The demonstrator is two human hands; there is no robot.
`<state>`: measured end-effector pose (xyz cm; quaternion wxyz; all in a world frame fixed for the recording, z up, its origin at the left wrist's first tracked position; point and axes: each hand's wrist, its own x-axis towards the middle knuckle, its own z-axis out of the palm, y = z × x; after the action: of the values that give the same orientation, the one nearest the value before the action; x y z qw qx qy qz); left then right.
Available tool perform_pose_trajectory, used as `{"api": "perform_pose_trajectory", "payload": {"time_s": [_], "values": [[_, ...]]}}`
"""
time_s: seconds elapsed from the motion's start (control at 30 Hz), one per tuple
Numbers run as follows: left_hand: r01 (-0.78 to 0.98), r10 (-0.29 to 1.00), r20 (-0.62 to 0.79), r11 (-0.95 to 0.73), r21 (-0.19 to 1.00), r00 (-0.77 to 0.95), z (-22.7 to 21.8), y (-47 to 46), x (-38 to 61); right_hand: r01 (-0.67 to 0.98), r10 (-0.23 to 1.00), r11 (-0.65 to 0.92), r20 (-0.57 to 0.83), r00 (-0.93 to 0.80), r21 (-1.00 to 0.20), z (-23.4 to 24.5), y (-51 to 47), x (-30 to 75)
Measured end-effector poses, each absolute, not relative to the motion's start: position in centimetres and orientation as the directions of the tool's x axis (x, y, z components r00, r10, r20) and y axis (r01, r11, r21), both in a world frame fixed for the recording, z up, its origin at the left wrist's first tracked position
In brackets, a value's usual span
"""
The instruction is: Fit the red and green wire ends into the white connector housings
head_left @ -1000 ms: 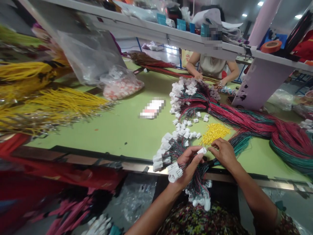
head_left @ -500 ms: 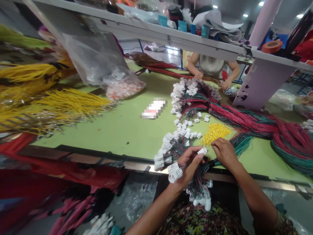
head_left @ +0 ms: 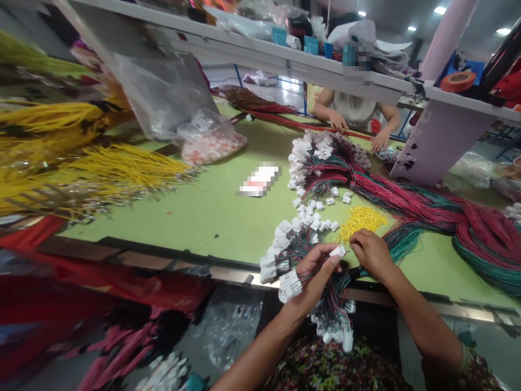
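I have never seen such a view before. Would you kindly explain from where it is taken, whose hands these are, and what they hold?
No machine here: a camera worn on a person's head looks forward and down at their own bare hands. The left hand holds a small white connector. The right hand is close beside it; whether it pinches anything, I cannot tell. On the green table lie small yellow pieces and red and green wires with white connectors. Another person is opposite.
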<state>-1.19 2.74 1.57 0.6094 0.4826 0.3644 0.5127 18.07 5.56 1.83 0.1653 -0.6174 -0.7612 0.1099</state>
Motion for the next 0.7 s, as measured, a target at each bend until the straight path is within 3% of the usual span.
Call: {"api": "perform_pose_trajectory", "payload": {"time_s": [0.27, 0.57, 0.7], "values": [[-0.267, 0.977, 0.033, 0.024, 0.963, 0.209, 1.7, 2.8, -1.3, 0.859, 0.968, 0.25, 0.108, -0.225, -0.447, 1.7, 4.7, 19.7], [-0.282, 0.976, 0.052, 0.009, 0.959, 0.209, 1.7, 2.8, -1.2, 0.731, 0.896, 0.423, 0.124, -0.427, -0.536, 1.4, 5.9, 20.3], [-0.276, 0.976, 0.07, -0.011, 0.961, 0.205, 1.4, 2.8, -1.3, 0.706, 0.898, 0.423, 0.159, -0.411, -0.568, 1.5, 5.9, 20.1]]}}
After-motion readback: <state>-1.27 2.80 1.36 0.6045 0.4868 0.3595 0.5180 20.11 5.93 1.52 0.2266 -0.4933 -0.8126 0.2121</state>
